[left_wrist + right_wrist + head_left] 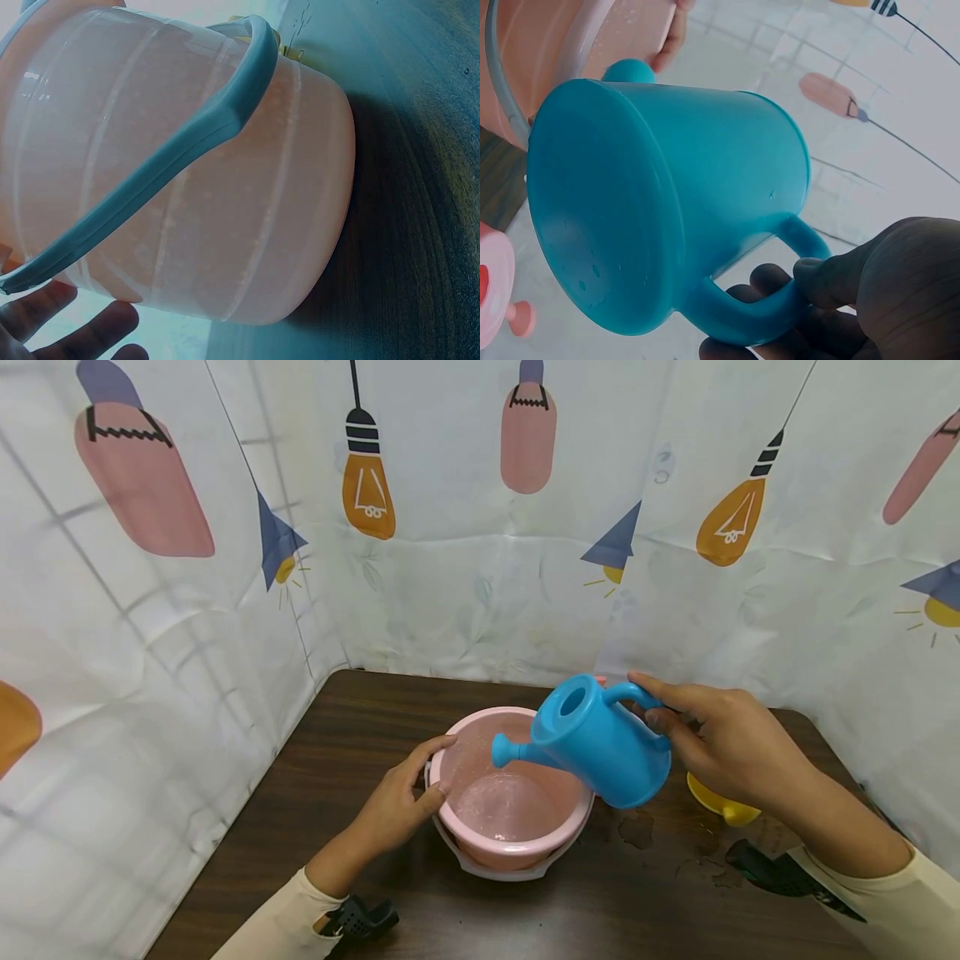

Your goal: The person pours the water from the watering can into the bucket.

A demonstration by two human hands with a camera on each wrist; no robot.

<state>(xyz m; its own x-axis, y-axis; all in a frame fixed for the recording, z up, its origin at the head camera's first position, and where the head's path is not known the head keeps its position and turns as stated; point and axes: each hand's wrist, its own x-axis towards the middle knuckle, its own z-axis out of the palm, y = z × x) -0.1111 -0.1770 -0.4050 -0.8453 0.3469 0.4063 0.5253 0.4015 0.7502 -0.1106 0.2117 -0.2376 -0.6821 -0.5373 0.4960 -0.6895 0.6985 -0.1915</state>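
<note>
A pink bucket (517, 843) with a pale handle (172, 157) lying down along its rim stands on the dark wooden table (360, 718). My left hand (442, 768) holds the bucket's left rim, fingers over the top edge and thumb against the side. My right hand (652, 710) grips the handle of a blue watering can (600, 743), which is tilted left so that its spout (502, 750) hangs over the bucket's mouth. The bucket's bottom looks wet and shiny. From below, the right wrist view shows the can (667, 210) with my fingers (885, 285) curled round its handle.
A yellow object (723, 808) lies on the table under my right wrist. Small water spills (637, 828) mark the wood right of the bucket. A pink item (495, 292) sits beyond the can. A lamp-patterned curtain (480, 568) closes off the back and both sides.
</note>
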